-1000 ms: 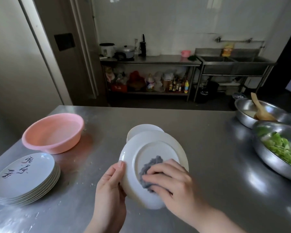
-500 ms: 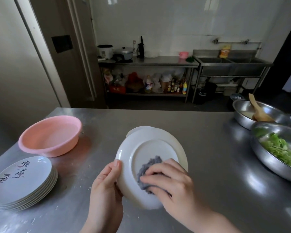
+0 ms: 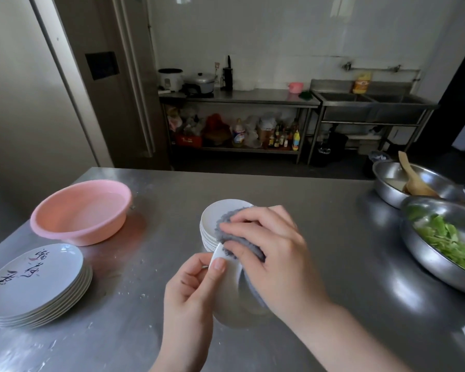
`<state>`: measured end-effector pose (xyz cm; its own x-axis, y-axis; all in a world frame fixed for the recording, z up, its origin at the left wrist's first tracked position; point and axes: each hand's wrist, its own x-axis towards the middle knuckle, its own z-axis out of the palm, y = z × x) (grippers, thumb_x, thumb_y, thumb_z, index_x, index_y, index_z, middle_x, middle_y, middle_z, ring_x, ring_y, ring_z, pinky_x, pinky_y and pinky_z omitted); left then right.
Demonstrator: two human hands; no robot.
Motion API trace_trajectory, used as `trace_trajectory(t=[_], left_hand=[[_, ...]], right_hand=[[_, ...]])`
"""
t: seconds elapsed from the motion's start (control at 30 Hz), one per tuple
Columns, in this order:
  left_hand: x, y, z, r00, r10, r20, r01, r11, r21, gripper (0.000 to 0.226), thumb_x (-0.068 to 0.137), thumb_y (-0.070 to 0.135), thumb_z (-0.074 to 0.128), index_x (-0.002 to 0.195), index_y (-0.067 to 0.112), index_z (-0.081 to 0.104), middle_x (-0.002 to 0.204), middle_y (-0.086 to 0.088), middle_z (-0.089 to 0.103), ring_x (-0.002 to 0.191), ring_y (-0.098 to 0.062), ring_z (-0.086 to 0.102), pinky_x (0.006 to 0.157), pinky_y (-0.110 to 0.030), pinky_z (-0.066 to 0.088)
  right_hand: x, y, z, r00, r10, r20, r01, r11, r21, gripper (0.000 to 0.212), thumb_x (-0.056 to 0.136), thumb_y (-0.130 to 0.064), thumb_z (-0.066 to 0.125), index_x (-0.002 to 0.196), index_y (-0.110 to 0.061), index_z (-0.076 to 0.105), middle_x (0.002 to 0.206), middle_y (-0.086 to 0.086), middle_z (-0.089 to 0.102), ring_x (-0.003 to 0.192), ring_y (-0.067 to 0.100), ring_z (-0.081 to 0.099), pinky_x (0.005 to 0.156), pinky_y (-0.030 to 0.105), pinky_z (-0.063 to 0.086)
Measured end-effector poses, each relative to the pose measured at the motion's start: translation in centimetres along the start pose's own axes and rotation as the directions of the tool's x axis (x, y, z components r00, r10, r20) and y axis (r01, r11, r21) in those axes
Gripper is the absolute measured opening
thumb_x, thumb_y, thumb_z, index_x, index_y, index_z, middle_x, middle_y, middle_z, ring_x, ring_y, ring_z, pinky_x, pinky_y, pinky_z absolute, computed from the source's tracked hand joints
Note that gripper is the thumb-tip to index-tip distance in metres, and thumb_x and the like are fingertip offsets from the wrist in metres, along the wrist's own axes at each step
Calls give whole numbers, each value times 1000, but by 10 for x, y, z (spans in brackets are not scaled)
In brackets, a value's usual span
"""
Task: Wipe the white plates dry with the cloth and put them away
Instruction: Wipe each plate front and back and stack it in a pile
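We pinch the tilted plate [image 3: 227,288] in our left hand [image 3: 191,294], our right hand [image 3: 269,253] pressing the cloth [image 3: 227,232] on it; wet china could slip onto the desk [image 3: 320,224].

- pink basin [image 3: 81,210], left of centre
- steel bowl of greens [image 3: 446,242], right edge
- steel bowl with wooden spatula [image 3: 414,178], upper right
- sink [image 3: 373,103], far back
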<state>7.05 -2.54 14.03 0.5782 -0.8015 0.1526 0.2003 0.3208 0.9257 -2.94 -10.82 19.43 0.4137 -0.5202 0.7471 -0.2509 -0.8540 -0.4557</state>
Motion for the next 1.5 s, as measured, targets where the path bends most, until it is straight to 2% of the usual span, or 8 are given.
trace_trajectory(t=[0.2,0.4,0.6,0.87,1.03,1.2,1.4,1.5], left_hand=[[3,8,-6,998,-30,-60,28,999,-23,8,75,20,73,75,12,72,67,-2,67,56,-9,57,48,-12,41],[5,9,-4,999,-37,-25,36,999,-36,13,76,23,70,79,11,74,70,-6,69,58,-11,60,50,-13,44],[11,7,-7,982,-188,-37,183,978,-100,13,69,31,74,68,19,68,66,-2,62,53,-10,51,44,-17,36],[24,2,-6,932,-343,-119,292,903,-314,20,85,28,58,81,14,72,89,-2,71,78,-12,66,83,-35,41],[27,6,1,871,-442,-213,285,810,-514,22,96,18,54,88,11,73,88,4,75,77,-3,71,75,-25,52],[29,8,11,806,-545,-230,287,700,-654,15,95,17,58,88,10,69,78,5,75,66,-1,71,51,-17,55],[33,8,22,762,-618,-195,331,630,-702,17,95,23,58,94,7,66,77,-1,76,73,-10,72,73,-31,59],[33,10,24,750,-631,-200,313,605,-732,14,94,18,59,88,7,66,71,0,75,63,-8,72,52,-25,58]], right_hand=[[9,30,-19,940,341,-30,-338,938,77,17,82,-7,71,94,-18,76,97,-9,66,99,13,60,89,20,44],[3,7,-5,999,22,45,-21,1000,-13,18,80,-13,70,95,-19,77,96,-9,65,93,11,54,86,18,43],[21,38,-20,963,249,103,-261,958,121,20,82,-6,71,94,-21,76,98,-11,66,99,8,59,89,16,42],[3,73,-34,887,446,120,-462,846,268,27,86,1,65,92,-23,75,98,-12,68,95,-3,61,80,5,41],[-34,70,-22,919,394,-18,-380,896,229,27,84,1,67,94,-23,74,101,-16,65,101,4,61,85,9,42],[-61,55,-2,964,155,-218,-151,988,34,19,84,-13,65,101,-15,74,104,-8,64,101,9,55,91,14,41],[-81,40,20,988,-67,-140,60,997,-51,18,87,-10,69,104,-13,75,106,-2,64,92,15,52,86,26,47],[-74,50,9,963,34,-267,-38,999,-12,17,87,-11,68,103,-10,74,105,0,64,95,17,56,89,24,44]])
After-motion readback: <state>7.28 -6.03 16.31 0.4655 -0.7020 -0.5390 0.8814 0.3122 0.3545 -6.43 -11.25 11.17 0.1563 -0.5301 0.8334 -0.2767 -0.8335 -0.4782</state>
